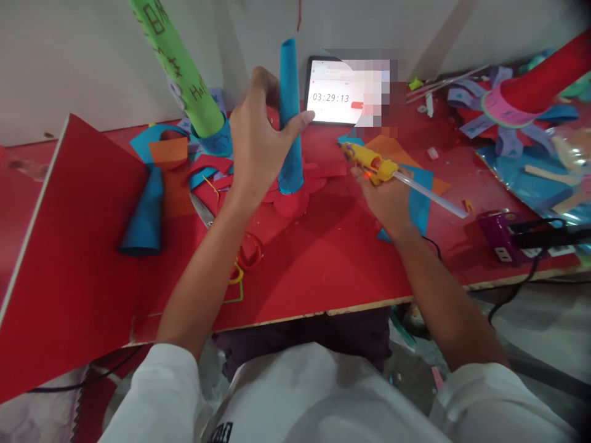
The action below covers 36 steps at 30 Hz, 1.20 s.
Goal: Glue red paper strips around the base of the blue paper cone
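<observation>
Pinching the upright blue paper tube [290, 117] is the left hand [256, 138], steadying it on red petals [295, 200]; at three o'clock the right hand [390, 200] clasps a yellow glue gun [372, 165]. Gluing seems underway; the nozzle likely needs the tube's base.

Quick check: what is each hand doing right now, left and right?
Left hand: closed around the upright blue paper tube, steadying it on the red paper flower.
Right hand: closed on the yellow glue gun.

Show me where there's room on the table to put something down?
Bare red table lies near the front edge, between the left hand and right hand. Crowded: paper scraps behind the blue tube, and the far right corner.
</observation>
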Each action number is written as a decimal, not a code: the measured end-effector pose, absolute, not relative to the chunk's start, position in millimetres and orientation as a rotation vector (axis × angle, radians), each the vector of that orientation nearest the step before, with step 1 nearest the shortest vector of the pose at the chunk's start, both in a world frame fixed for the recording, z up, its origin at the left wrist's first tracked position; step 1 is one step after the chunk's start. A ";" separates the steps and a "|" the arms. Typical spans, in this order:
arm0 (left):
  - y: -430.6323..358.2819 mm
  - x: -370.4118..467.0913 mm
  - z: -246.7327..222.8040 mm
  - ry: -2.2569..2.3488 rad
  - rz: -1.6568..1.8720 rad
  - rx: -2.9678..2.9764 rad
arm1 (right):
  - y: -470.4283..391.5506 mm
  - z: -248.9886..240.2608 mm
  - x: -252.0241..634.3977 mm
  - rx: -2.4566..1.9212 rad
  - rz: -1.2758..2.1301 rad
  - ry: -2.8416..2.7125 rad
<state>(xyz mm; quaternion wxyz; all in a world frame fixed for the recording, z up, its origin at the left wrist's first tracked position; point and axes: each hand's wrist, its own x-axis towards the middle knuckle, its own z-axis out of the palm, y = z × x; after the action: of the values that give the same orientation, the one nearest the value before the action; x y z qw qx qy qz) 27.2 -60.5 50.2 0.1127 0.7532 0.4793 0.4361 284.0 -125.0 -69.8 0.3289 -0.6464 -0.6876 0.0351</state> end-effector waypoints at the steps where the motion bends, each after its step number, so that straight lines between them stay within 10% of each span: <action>1: -60.8 28.7 47.7 1.402 1.277 2.213 | -125.8 -69.3 282.1 -1.725 0.059 -1.728; 12: -20.9 -18.0 47.5 1.213 1.412 2.303 | -132.8 -58.5 271.3 -1.703 0.028 -1.637; 18: -35.9 -96.6 1.3 1.852 0.747 2.398 | -138.7 -48.8 269.5 -1.637 0.110 -1.791; 36: -73.3 -115.3 -47.7 1.818 0.914 2.334 | -146.4 -47.5 235.5 -1.404 0.207 -2.346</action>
<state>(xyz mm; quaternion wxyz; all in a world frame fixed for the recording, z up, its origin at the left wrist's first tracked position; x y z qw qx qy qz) -115.3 -73.3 -47.7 0.0225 0.7536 0.5870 0.2949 235.5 -146.4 -47.5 0.1986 -0.5018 -0.8386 0.0741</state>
